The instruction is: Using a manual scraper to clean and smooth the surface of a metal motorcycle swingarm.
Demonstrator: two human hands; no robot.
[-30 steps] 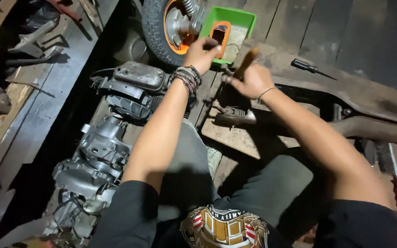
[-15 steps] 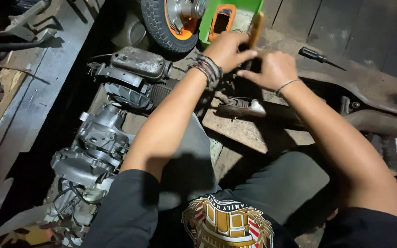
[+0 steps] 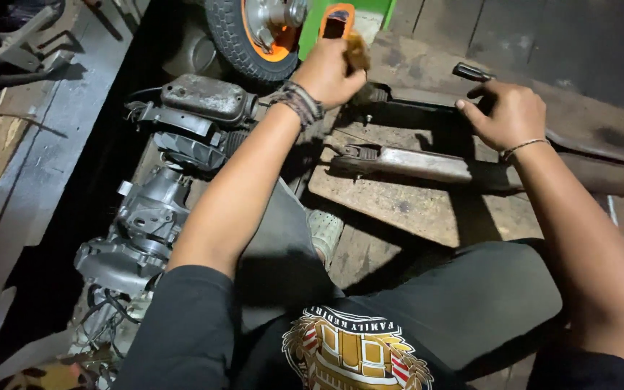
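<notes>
Both hands work at the far end of a grimy metal frame: the left hand [image 3: 330,71] is closed in a fist around a small brown brush [image 3: 357,52], whose bristled end sticks out past the knuckles just above the frame's dark front joint [image 3: 377,94]. Braided bands [image 3: 296,103] wrap that wrist. Well apart to the right, the right hand [image 3: 508,114] is curled with its fingers bent over the upper edge of the frame [image 3: 586,141], and its fingertips reach a black-handled screwdriver [image 3: 471,71] lying there; whether the fingers actually grip the tool cannot be told. A thin bracelet [image 3: 523,147] circles this wrist. Below the hands, a long, dull metal bar [image 3: 413,165] with a ribbed end lies across a stained wooden board [image 3: 406,209]. Just beyond the left hand sits a green tray [image 3: 380,9] holding an orange-rimmed part [image 3: 336,20], and beside it a small tyre on an orange wheel [image 3: 243,32]. Left of the forearm lies a stripped engine, with a rusty grey cover [image 3: 204,97], a finned cylinder [image 3: 185,148] and a silver crankcase [image 3: 139,231] trailing loose wires. Wooden planks [image 3: 37,144] run along the left side. The person's dark trousers and a black shirt with a printed crest [image 3: 355,357] fill the near edge.
</notes>
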